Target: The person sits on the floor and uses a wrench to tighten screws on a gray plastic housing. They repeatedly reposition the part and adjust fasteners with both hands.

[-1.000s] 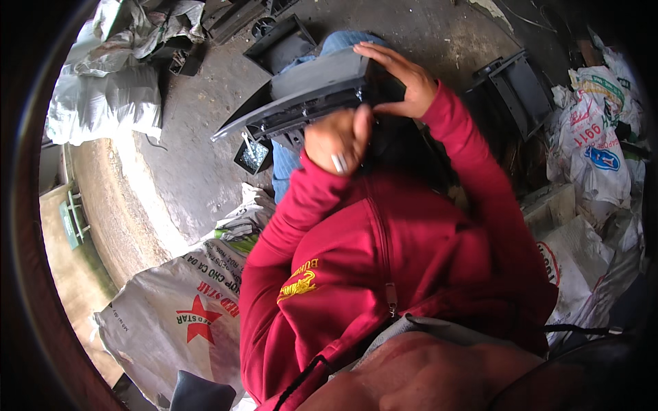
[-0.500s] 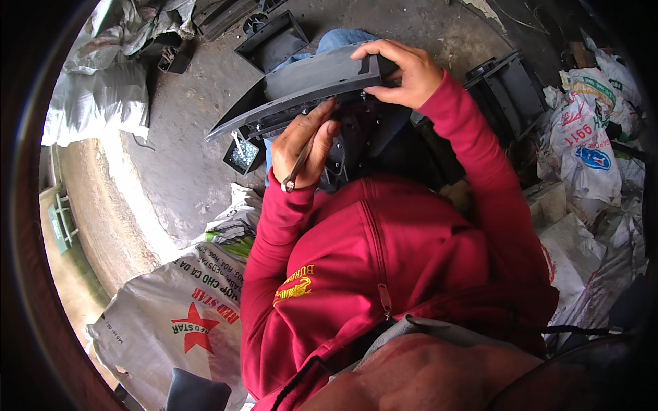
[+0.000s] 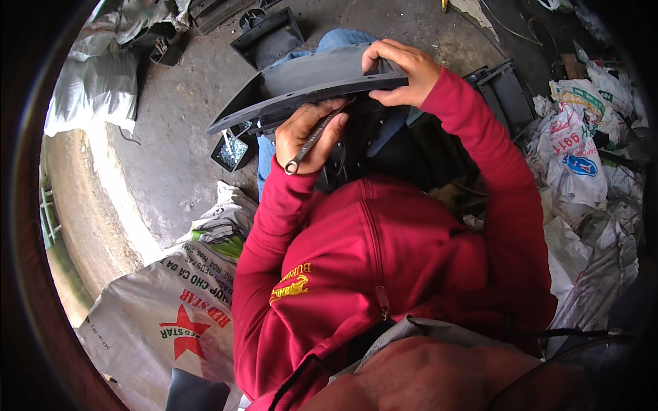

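Grey floor, marked; white sacks at right. One black tray-shaped part, tilted, above the jeans. Right hand: thumb and fingers gripping its right end. Left hand: grasping a wrench, far tip unclear beneath the rim. Step, as judged: wrench work on the underside. Next move, presumably: calls for a well-seated wrench and firm counter-hold.

Ground strip: blown out white, daylight from left
Plastic sack: pale glare
Jacket: softly lit, shadowed folds
Wrench: fairly crisp
Picture rim: black, curved
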A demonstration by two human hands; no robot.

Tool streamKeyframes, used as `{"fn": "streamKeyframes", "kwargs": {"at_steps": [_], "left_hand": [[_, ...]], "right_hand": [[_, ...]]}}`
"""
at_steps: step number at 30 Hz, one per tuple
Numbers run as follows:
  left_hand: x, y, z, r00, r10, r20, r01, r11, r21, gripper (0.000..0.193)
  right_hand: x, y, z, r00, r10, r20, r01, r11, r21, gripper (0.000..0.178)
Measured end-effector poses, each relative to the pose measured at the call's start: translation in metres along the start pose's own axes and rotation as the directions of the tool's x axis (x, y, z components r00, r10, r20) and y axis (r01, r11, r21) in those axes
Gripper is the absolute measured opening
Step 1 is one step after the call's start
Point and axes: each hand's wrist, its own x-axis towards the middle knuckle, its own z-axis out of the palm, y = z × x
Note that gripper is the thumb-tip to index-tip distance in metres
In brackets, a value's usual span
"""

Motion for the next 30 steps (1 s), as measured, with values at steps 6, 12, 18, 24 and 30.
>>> {"fn": "streamKeyframes", "kwargs": {"at_steps": [6,12,18,24,30], "left_hand": [[-0.005,0.004,0.003,0.966,-0.258,-0.004,0.242,0.910,-0.336,0.021],[0.000,0.001,0.013,0.932,-0.349,0.094,0.339,0.756,-0.560,0.021],[0.008,0.003,0.020,0.902,-0.404,0.153,0.408,0.680,-0.610,0.024],[0.013,0.012,0.022,0.868,-0.472,0.153,0.468,0.677,-0.568,0.025],[0.014,0.017,0.027,0.870,-0.479,0.119,0.469,0.729,-0.499,0.026]], "right_hand": [[-0.001,0.017,-0.013,0.990,-0.039,0.134,0.032,0.998,0.053,0.046],[-0.013,0.020,-0.009,0.995,0.057,0.083,-0.071,0.981,0.178,0.055],[-0.025,0.015,0.005,1.000,-0.030,-0.010,0.031,0.984,0.175,0.090],[-0.027,0.019,0.013,0.996,-0.067,-0.067,0.073,0.993,0.092,0.098],[-0.029,0.024,0.015,0.988,-0.113,-0.107,0.119,0.992,0.048,0.102]]}}
